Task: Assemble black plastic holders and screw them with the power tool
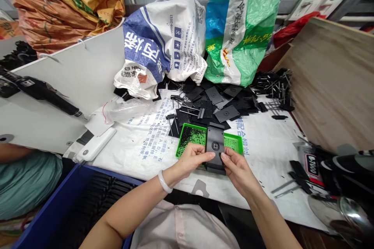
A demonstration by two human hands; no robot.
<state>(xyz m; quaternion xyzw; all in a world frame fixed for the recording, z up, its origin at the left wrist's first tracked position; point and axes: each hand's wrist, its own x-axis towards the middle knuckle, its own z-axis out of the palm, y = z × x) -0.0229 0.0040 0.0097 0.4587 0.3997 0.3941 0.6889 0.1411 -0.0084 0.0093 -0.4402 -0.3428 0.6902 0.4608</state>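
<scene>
Both my hands hold one flat black plastic plate point(215, 146) upright over a green mesh tray point(233, 142). My left hand point(191, 159), with a pale bangle on its wrist, pinches the plate's left edge. My right hand point(236, 167) grips its right edge and lower part. The plate has a round boss in its middle. Behind the tray lies a heap of similar black plates and comb-like parts point(216, 103). Small dark pieces fill the tray's left half.
Three woven sacks point(163, 42) stand at the back. A white board point(70, 85) with a black power tool point(41, 91) is at left. A blue crate point(67, 198) sits below. A wooden panel point(330, 81) leans at right, with tools point(312, 167) near it. Another person's sleeve point(26, 179) is at left.
</scene>
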